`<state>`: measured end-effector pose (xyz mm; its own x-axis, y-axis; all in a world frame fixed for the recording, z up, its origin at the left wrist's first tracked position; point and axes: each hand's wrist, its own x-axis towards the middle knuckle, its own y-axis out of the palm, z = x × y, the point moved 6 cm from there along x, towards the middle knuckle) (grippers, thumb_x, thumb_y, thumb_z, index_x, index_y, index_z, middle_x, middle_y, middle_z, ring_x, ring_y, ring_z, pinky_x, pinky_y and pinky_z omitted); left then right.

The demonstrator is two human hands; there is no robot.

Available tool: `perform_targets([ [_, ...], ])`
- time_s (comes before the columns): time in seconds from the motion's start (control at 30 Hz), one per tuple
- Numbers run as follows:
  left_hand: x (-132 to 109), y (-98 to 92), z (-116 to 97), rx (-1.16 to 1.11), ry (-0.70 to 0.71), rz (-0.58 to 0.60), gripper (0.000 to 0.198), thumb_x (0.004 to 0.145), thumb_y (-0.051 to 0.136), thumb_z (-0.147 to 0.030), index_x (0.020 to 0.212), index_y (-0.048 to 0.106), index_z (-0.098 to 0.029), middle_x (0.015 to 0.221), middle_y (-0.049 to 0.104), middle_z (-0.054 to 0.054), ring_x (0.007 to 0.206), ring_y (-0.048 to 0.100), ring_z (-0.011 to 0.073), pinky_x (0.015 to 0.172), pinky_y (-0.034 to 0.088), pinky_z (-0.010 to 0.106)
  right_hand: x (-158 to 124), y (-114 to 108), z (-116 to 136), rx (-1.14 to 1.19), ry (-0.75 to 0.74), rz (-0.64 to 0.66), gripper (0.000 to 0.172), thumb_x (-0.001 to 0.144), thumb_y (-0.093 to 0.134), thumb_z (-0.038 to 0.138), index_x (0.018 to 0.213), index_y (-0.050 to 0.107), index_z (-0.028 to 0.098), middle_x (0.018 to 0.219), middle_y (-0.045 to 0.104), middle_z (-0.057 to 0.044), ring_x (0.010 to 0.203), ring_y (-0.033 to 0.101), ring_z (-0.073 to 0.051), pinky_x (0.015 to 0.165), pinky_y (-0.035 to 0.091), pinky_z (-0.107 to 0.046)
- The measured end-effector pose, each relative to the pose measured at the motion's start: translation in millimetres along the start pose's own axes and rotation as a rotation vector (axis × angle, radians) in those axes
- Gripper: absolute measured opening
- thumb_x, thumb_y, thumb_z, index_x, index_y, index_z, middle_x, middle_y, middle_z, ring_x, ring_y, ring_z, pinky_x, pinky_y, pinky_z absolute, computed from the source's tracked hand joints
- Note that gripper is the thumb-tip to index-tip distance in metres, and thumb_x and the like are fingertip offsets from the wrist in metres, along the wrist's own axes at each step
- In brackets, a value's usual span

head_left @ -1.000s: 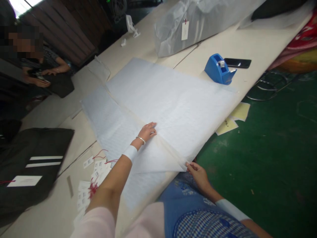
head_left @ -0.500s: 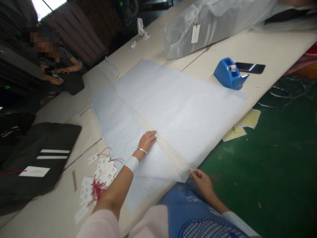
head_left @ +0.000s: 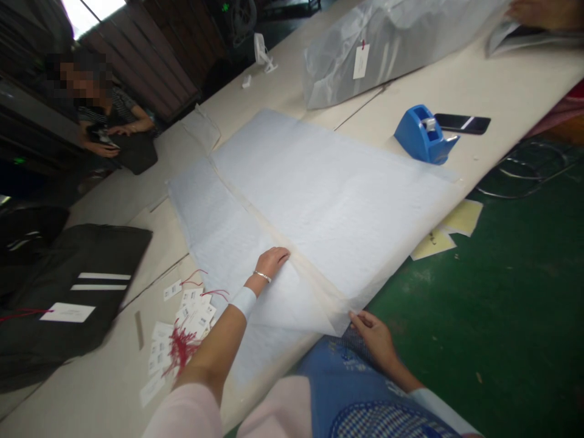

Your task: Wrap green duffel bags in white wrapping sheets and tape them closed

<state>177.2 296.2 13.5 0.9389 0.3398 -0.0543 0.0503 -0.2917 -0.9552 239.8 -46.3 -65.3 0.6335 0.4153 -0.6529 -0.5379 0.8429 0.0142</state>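
White translucent sheeting [head_left: 328, 188] on the surface [head_left: 438, 88].
The right hand [head_left: 371, 334] pinches its near edge; the left hand [head_left: 272, 263] lies upon it, but whether it grips, I cannot tell.

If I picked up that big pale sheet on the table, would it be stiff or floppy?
Probably floppy: soft creases run along the sheet toward the edge that the right hand seems to pinch. It's likely light for its size too, since it looks thin and lies mostly flat.
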Motion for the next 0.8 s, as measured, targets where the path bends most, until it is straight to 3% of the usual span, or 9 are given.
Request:
perform_targets([
  [0.4, 21, 7.5, -8, -0.017, 0.011, 0.06, 0.022, 0.095, 0.046, -0.03, 0.096, 0.068, -0.024, 0.098, 0.068, 0.004, 0.098, 0.059, 0.0212, 0.085, 0.05, 0.033, -4, 0, -4, 0.04, 0.034, -0.017, 0.05, 0.056, 0.077, 0.059, 0.082, 0.071, 0.016, 0.074, 0.07, -0.005, 0.064, 0.061, -0.02, 0.054, 0.044, -0.029],
  [0.67, 22, 15.0, -10, -0.035, -0.037, -0.006, 0.019, 0.095, 0.048, -0.028, 0.093, 0.066, -0.024, 0.096, 0.066, 0.004, 0.098, 0.058, 0.021, 0.088, 0.049, 0.033, -1, 1, -15, 0.025, 0.052, 0.005, 0.045, 0.061, 0.076, 0.056, 0.083, 0.07, 0.017, 0.072, 0.069, -0.003, 0.068, 0.062, -0.02, 0.057, 0.044, -0.028],
  [0.8, 19, 17.0, -11, -0.071, -0.114, -0.069, 0.014, 0.094, 0.051, -0.024, 0.101, 0.063, -0.023, 0.105, 0.064, 0.004, 0.1, 0.059, 0.0193, 0.087, 0.05, 0.031, -2, 1, -14, 0.024, 0.059, 0.024, 0.045, 0.06, 0.077, 0.056, 0.082, 0.07, 0.017, 0.074, 0.07, -0.004, 0.069, 0.063, -0.021, 0.058, 0.045, -0.028],
])
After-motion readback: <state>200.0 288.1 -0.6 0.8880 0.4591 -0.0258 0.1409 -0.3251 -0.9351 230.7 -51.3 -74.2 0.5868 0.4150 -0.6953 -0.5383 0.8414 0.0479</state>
